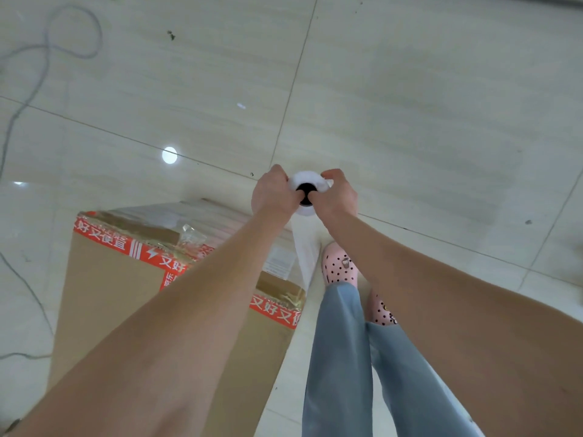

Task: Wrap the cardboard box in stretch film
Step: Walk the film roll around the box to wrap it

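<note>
Forearms [189, 310] reach frame centre; left hand [274, 193], right hand [336, 195] curled round upright film roll [303, 179] top, thumbs hooked in core. Box [104, 279] lower left.

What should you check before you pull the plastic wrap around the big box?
1. Left hand and right hand grip the stretch film roll: ok.
2. Roll upright beside the cardboard box: ok.
3. Film stuck to the box: cannot tell.
4. Walking path: not ok, a grey cable lies on the floor left of the box.
5. Pink clog clear of the roll: cannot tell, very close.
</note>
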A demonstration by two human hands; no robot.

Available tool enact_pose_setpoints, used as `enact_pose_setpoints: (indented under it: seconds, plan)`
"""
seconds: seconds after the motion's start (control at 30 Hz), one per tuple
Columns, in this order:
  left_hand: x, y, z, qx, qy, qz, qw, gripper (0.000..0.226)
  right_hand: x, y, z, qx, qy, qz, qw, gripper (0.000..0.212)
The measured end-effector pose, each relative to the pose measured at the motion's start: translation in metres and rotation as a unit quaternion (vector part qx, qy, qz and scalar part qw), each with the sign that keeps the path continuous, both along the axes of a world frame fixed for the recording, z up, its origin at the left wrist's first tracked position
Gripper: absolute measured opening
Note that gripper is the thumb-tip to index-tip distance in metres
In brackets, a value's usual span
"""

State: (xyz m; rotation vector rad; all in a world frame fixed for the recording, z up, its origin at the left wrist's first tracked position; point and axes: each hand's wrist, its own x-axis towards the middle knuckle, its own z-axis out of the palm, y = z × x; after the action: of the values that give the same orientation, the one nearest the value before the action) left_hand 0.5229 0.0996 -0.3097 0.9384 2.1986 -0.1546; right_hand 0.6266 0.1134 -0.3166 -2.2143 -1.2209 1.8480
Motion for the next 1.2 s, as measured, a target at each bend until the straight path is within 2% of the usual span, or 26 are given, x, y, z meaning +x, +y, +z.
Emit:
enact_pose_setpoints:
  seconds: [0.07, 0.17, 0.23, 0.3, 0.47, 0.6, 0.7, 0.77, 0.83, 0.9, 1.0, 1.1, 1.2]
  plan:
    - [0.001, 0.003, 0.000, 0.025, 0.012, -0.120, 0.992, 0.030, 0.000, -0.002, -0.001, -0.005, 0.005, -0.017, 1.000, 0.039]
    - [0.003, 0.011, 0.001, 0.051, 0.041, -0.288, 0.956, 0.029, -0.001, -0.001, -0.003, 0.001, 0.000, -0.016, 1.000, 0.036]
    - [0.001, 0.015, 0.001, 0.056, 0.051, -0.325, 0.943, 0.025, -0.002, 0.002, -0.002, 0.006, -0.009, -0.001, 1.000, 0.036]
    - [-0.005, 0.019, -0.001, 0.067, 0.039, -0.286, 0.955, 0.020, -0.005, 0.007, -0.001, 0.016, -0.017, 0.018, 1.000, 0.039]
    - [-0.029, 0.017, -0.003, 0.051, 0.005, -0.059, 0.997, 0.013, -0.026, 0.021, 0.004, 0.050, 0.002, 0.039, 0.998, 0.043]
    - [-0.053, 0.013, -0.005, 0.027, -0.034, 0.147, 0.988, 0.018, -0.050, 0.025, 0.006, 0.011, 0.006, 0.036, 0.999, 0.044]
    - [-0.065, 0.011, -0.006, 0.011, -0.060, 0.187, 0.981, 0.021, -0.064, 0.030, 0.008, -0.009, 0.017, 0.038, 0.999, 0.041]
    - [-0.070, 0.012, -0.003, 0.005, -0.044, 0.102, 0.994, 0.021, -0.069, 0.034, 0.009, -0.007, 0.013, 0.044, 0.999, 0.041]
    - [-0.071, 0.018, 0.002, 0.021, -0.011, -0.041, 0.999, 0.023, -0.070, 0.036, 0.008, -0.014, 0.010, 0.048, 0.999, 0.042]
    - [-0.068, 0.027, 0.007, 0.046, 0.008, -0.161, 0.986, 0.026, -0.068, 0.038, 0.007, -0.019, 0.006, 0.048, 0.999, 0.041]
    - [-0.064, 0.040, 0.010, 0.055, 0.022, -0.278, 0.959, 0.027, -0.064, 0.041, 0.005, -0.014, -0.001, 0.062, 0.998, 0.038]
    - [-0.066, 0.049, 0.008, 0.037, 0.024, -0.297, 0.954, 0.026, -0.065, 0.045, 0.004, -0.008, -0.013, 0.099, 0.995, 0.039]
    - [-0.077, 0.056, 0.006, 0.024, 0.024, -0.230, 0.973, 0.018, -0.076, 0.055, 0.006, -0.003, -0.020, 0.154, 0.988, 0.041]
